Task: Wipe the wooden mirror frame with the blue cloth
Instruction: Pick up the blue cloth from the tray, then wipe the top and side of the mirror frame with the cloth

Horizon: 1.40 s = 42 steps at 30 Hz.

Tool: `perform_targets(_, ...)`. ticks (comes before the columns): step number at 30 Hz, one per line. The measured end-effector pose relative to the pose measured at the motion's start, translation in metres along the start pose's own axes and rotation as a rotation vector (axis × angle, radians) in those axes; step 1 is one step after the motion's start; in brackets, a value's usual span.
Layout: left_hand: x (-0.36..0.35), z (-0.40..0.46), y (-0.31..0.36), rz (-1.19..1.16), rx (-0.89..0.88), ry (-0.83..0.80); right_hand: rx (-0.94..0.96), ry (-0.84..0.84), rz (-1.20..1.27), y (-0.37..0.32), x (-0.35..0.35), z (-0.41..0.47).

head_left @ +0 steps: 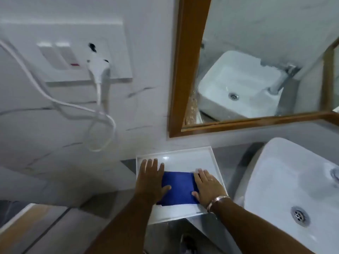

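A folded blue cloth (178, 187) lies flat in a shallow white tray (185, 156) on the counter. My left hand (151, 182) rests palm down on the cloth's left edge, fingers spread. My right hand (208, 186) lies flat on the cloth's right edge, a bracelet on its wrist. Neither hand has closed around the cloth. The wooden mirror frame (189, 57) hangs on the wall above, its left and bottom rails showing.
A white basin (286, 180) sits to the right of the tray. A wall socket panel (73, 52) at upper left holds a white plug whose cable (99, 125) dangles down the marble wall. The mirror reflects the basin and tap.
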<state>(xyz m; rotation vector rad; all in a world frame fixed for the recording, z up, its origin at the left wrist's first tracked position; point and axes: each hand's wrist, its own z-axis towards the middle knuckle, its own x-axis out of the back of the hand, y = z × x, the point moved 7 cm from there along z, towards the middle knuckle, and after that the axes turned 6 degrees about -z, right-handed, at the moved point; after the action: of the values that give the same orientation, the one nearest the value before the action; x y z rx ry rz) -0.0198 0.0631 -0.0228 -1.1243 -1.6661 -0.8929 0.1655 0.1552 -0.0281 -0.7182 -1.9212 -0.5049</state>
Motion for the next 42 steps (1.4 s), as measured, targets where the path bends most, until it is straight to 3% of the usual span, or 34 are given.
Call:
perform_targets(4, -0.014, 0.035, 0.012, 0.013, -0.034, 0.009, -0.022, 0.030, 0.096, 0.004, -0.011, 0.030)
perform_targets(8, -0.022, 0.044, 0.018, 0.009, -0.125, -0.038, 0.069, 0.038, -0.024, -0.004, 0.003, 0.048)
perform_targets(11, -0.007, 0.042, 0.020, -0.144, -0.141, -0.078, 0.106, -0.011, -0.051, -0.006, 0.020, 0.047)
perform_targets(15, 0.051, 0.028, 0.021, -0.285, -0.155, -0.071, 0.032, -0.049, 0.041, 0.005, 0.067, 0.031)
perform_targets(20, 0.186, 0.007, 0.029, -0.244, -0.242, 0.015, 0.040, 0.157, -0.001, 0.016, 0.191, -0.013)
perform_targets(24, 0.328, -0.028, 0.042, -0.208, -0.326, 0.224, 0.049, 0.391, -0.047, 0.029, 0.325, -0.066)
perform_targets(30, 0.543, -0.134, 0.051, -0.207, -0.497, 0.919, 0.030, 0.762, -0.044, 0.048, 0.536, -0.175)
perform_targets(35, 0.695, -0.213, 0.063, -0.144, -0.576, 1.345, 0.070, 1.081, -0.056, 0.051, 0.677, -0.274)
perform_targets(38, 0.783, -0.249, 0.073, -0.081, -0.569, 1.503, 0.089, 1.285, -0.141, 0.061, 0.751, -0.321)
perform_targets(42, 0.872, -0.287, 0.093, 0.087, -0.477, 1.580, 0.037, 1.500, -0.294, 0.075, 0.829, -0.368)
